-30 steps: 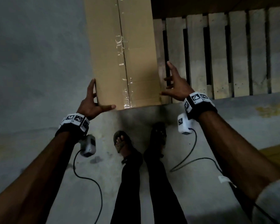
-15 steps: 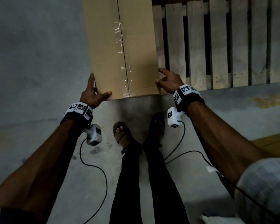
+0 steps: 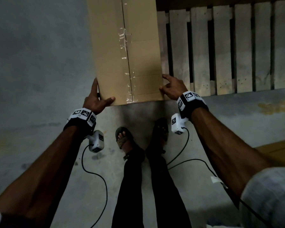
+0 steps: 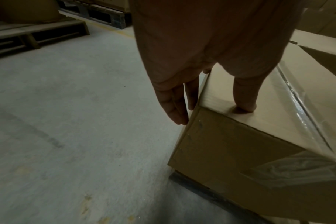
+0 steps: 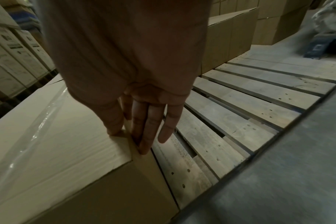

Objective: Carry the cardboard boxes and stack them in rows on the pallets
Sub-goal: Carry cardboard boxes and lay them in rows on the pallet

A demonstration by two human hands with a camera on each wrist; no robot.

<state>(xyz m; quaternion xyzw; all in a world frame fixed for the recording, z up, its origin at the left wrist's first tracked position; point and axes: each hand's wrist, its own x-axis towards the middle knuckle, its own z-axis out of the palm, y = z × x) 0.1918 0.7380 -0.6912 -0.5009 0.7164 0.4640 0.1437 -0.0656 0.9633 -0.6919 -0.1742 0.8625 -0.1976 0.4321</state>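
A long brown cardboard box [image 3: 127, 46], taped along its top seam, lies on the left end of a slatted wooden pallet [image 3: 220, 55]. My left hand [image 3: 97, 97] is at the box's near left corner, thumb tip on the top face and straight fingers flat against the left side. In the left wrist view the same hand [image 4: 213, 115] straddles the box [image 4: 240, 144] edge. My right hand [image 3: 171, 87] is at the near right corner. In the right wrist view its thumb presses on the box [image 5: 58, 144] top and its fingers [image 5: 152, 128] lie straight down the right side, above the pallet [image 5: 249, 106].
My sandalled feet [image 3: 123, 137] stand on the concrete floor just short of the box. Another cardboard piece [image 3: 278, 147] lies at the right edge. More brown boxes [image 5: 230, 37] stand further along the pallet, white printed cartons [image 5: 10, 53] behind. A second pallet [image 4: 29, 33] lies to the left.
My right hand, spread apart from the box a second ago, has come onto its near right corner. The left hand has stayed at the left corner.
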